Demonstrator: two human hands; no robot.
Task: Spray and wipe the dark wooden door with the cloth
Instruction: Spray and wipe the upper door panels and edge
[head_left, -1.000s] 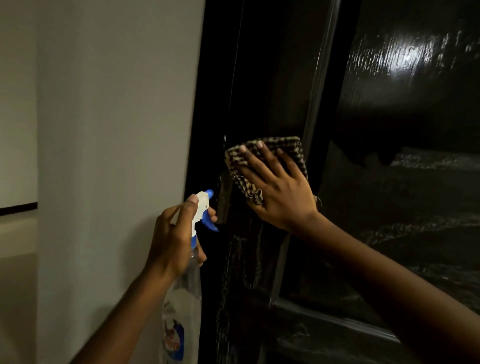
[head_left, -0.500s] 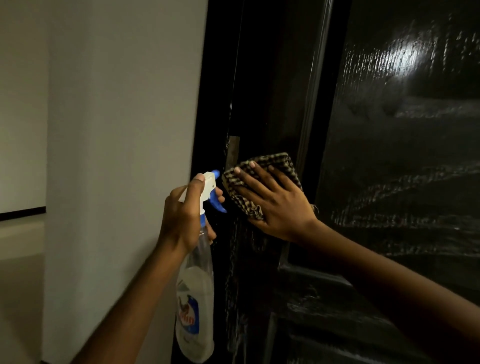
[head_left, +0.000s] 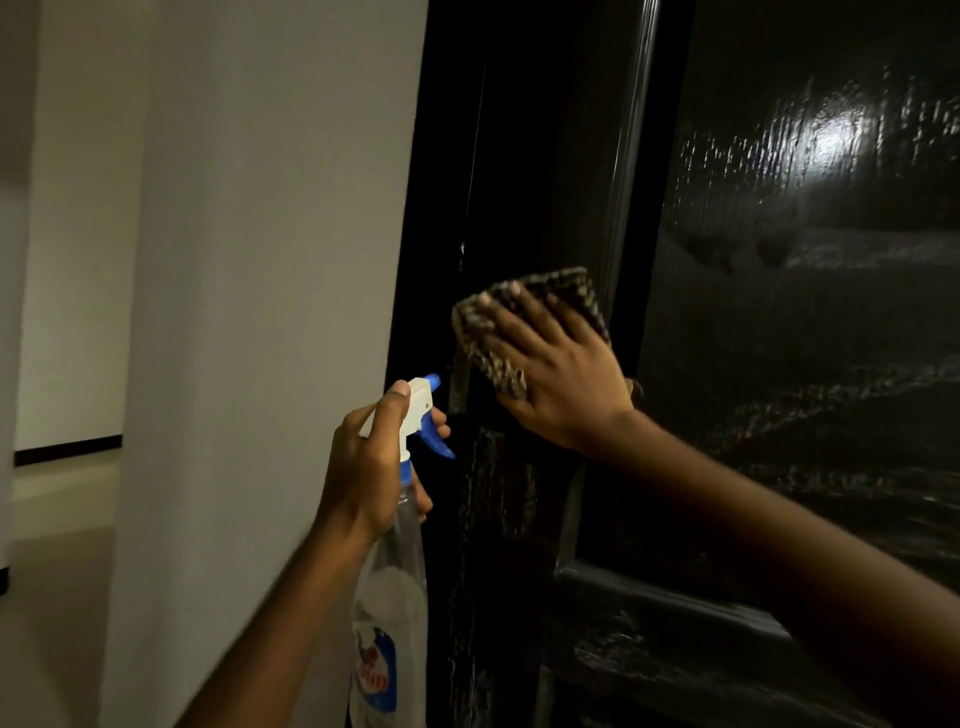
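Two hands at work. Right hand (head_left: 558, 374) spread flat, palm pressing the brown checked cloth (head_left: 524, 322) against the left upright of the glossy dark wooden door (head_left: 805, 364). Left hand (head_left: 371, 467) just below and left, wrapped round the neck of the clear plastic spray bottle with white-and-blue trigger head (head_left: 400, 519), nozzle aimed at the door edge. Upright's long axis vertical, so likely strokes up or down along it, right hand nearer.

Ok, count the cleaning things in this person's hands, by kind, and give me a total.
Spray bottle: 1, in the left hand
Cloth: 1, checked, pressed on the door under the right hand
Total: 2
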